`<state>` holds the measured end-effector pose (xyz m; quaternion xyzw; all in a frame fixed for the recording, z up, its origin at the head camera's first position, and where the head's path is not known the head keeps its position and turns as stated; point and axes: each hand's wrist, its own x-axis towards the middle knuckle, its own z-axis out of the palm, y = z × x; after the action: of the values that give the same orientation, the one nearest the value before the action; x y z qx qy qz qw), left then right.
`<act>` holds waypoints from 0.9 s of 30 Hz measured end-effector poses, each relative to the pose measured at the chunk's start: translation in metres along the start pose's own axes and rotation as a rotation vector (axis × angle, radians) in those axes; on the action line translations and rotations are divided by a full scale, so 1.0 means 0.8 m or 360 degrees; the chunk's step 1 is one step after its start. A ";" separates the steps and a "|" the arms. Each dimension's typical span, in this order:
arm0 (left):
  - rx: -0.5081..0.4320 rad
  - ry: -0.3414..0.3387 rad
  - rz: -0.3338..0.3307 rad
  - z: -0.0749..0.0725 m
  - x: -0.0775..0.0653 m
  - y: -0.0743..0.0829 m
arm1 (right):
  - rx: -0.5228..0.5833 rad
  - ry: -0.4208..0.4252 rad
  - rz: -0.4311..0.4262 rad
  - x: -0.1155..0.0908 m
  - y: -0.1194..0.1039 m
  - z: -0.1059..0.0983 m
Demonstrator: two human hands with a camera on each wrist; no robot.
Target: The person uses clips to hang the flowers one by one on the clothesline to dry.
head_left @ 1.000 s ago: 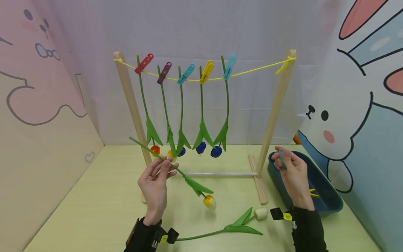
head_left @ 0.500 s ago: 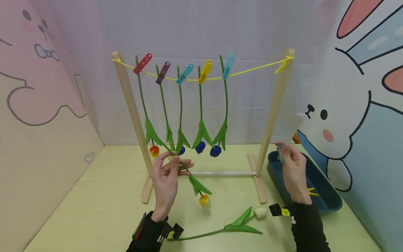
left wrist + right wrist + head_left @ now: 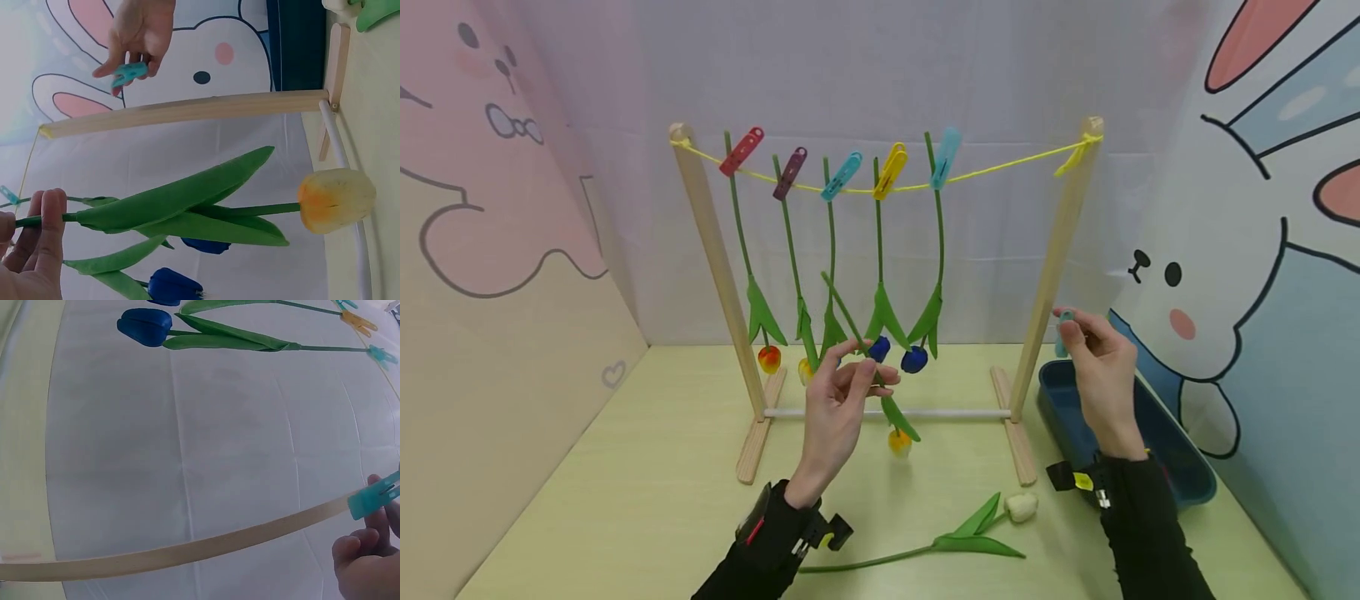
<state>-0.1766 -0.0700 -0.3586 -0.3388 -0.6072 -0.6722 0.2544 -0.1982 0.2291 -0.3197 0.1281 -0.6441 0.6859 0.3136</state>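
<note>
My left hand [image 3: 838, 408] pinches the green stem of a yellow-and-white artificial tulip [image 3: 337, 200], its bloom pointing down and its stem end tilted up. My right hand [image 3: 1101, 379] holds a teal clothespin [image 3: 369, 501] between thumb and fingers, above the dark blue bin. On a yellow string [image 3: 1007, 168] hang several tulips upside down by their stems. A red clothespin [image 3: 741, 151], a purple one [image 3: 790, 173], a yellow one [image 3: 891, 171] and two light blue ones grip them. The rightmost hanging bloom is a blue tulip [image 3: 914, 360].
Two wooden posts [image 3: 1060, 250] carry the string, joined low by a white rod [image 3: 955, 413]. A white tulip [image 3: 1021, 507] lies on the table near the front. The dark blue bin [image 3: 1198, 483] stands at the right, behind my right forearm.
My left hand has moved right and slightly up with the tulip, its stem now steeper. My right hand has risen a little with the teal clothespin.
</note>
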 end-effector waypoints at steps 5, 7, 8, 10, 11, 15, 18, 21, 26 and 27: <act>0.0086 -0.0073 -0.0118 0.018 0.014 0.022 | -0.0020 -0.0013 -0.0067 0.015 -0.009 0.008; 0.0100 -0.0107 -0.0119 0.024 0.020 0.024 | -0.0033 -0.0019 -0.0079 0.022 -0.014 0.011; 0.0090 -0.0121 -0.0125 0.027 0.022 0.024 | -0.0033 -0.0024 -0.0085 0.026 -0.016 0.013; 0.0068 -0.0154 -0.0070 0.029 0.022 0.000 | -0.0026 -0.0032 -0.0111 0.033 -0.021 0.016; 0.0058 -0.0166 -0.0067 0.031 0.025 0.000 | -0.0026 -0.0036 -0.0125 0.037 -0.023 0.018; 0.0087 -0.0204 -0.0159 0.037 0.035 -0.003 | -0.0039 -0.0057 -0.0207 0.051 -0.031 0.025; 0.0108 -0.0216 -0.0223 0.043 0.042 -0.009 | -0.0122 -0.0057 -0.0275 0.063 -0.038 0.031; 0.0096 -0.0219 -0.0156 0.049 0.041 -0.067 | -0.0188 -0.0043 -0.0365 0.075 -0.044 0.038; 0.0137 -0.0240 -0.0117 0.059 0.058 -0.098 | -0.0216 -0.0030 -0.0524 0.096 -0.052 0.050; 0.0145 -0.0242 -0.0092 0.061 0.060 -0.113 | -0.0233 -0.0024 -0.0553 0.100 -0.054 0.052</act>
<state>-0.2686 -0.0064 -0.3783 -0.3592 -0.6642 -0.6233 0.2032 -0.2435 0.2091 -0.2325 0.2195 -0.6628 0.5716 0.4310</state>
